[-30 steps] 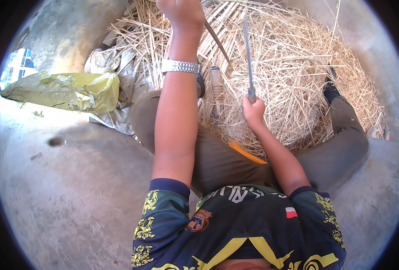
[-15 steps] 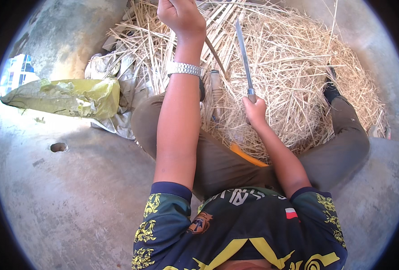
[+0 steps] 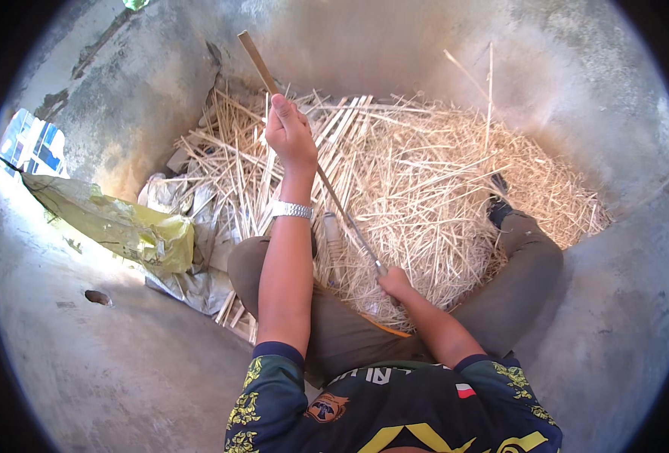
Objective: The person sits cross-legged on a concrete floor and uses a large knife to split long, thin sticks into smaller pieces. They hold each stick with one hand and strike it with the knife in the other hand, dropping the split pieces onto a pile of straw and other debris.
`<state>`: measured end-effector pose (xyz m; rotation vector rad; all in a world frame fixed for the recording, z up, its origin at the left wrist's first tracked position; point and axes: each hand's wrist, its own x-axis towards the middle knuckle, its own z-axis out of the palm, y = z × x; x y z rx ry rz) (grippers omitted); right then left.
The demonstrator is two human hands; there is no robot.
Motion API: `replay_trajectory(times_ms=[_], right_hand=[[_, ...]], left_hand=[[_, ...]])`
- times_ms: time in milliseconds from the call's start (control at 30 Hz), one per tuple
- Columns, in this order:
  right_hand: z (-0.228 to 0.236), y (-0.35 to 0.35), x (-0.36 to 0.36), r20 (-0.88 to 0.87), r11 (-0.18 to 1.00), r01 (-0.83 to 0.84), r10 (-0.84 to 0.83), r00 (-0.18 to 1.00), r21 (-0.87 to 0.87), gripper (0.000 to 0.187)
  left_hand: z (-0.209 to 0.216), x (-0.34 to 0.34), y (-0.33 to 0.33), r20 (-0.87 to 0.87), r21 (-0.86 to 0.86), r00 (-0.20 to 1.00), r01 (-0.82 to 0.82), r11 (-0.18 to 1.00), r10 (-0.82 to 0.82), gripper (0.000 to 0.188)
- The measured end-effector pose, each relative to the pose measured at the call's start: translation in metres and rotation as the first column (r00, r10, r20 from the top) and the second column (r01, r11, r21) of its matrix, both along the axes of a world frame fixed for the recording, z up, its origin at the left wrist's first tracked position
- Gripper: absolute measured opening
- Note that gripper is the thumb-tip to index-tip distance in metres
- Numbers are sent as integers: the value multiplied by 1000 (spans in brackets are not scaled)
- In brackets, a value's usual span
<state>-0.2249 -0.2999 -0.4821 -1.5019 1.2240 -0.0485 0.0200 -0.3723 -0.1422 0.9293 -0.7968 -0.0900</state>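
Observation:
My left hand (image 3: 289, 134), raised with a metal-band watch on its wrist, is closed around a brown bamboo strip (image 3: 257, 60). One end of the strip sticks up past my thumb, and the rest slants down behind my forearm toward my right hand. My right hand (image 3: 396, 284) grips the handle of a long narrow-bladed knife (image 3: 368, 246) low over the straw-like shavings. The blade lies along the line of the strip, pointing up and left. Where blade and strip meet I cannot make out.
Pale shavings (image 3: 425, 204) heap up between my bent legs, with split strips (image 3: 232, 162) to the left. A yellowish sack (image 3: 170, 241) lies left of my knee, near a small hole (image 3: 97, 297) in the concrete floor. A concrete wall (image 3: 395, 45) rises behind the heap.
The knife has swung left from standing apart, and its blade now lines up with the strip. The view has tilted up, showing more wall and the strip's upper end.

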Motion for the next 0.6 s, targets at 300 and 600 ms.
replay_trajectory(times_ms=[300,600], right_hand=[[7,14,-14,-302,803,-207,36,953,-558,37],[174,17,-58,287,801,199,-417,862,565,25]], left_hand=[[39,-36,69,-9,-254,989,140,957,-147,49],[35,-25,83,-40,-251,999,-3,968,-7,42]])
